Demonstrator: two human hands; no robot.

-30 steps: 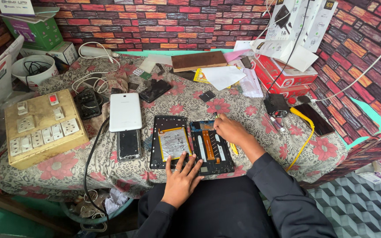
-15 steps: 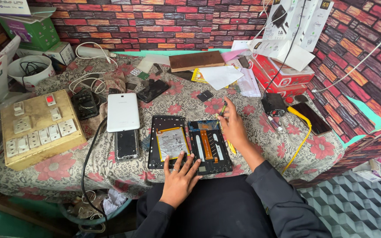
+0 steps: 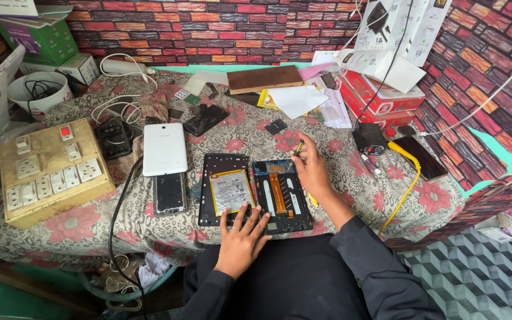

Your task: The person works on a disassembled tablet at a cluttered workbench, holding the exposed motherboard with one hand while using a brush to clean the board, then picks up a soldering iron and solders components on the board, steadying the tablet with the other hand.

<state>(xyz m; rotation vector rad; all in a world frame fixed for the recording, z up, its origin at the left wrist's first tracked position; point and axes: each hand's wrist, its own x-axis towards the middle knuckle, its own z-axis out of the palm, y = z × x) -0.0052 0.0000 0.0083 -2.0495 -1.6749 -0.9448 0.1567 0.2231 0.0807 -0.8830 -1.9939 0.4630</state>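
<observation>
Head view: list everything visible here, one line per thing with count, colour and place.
Opened tablet with exposed battery and orange flex cable: 1, black, table centre.
White tablet lying face down: 1, left of it.
Small dark phone: 1, below the white tablet.
Wooden switch and socket board: 1, tan, table left.
Black phone with yellow cable: 1, table right.
Red flat boxes: stacked, red, back right.
White bowl holding cables: 1, back left.
Floral tablecloth: grey with red flowers.
Left hand: on the tablet's near edge.
Right hand: at its far right corner, holding a small tool.
</observation>
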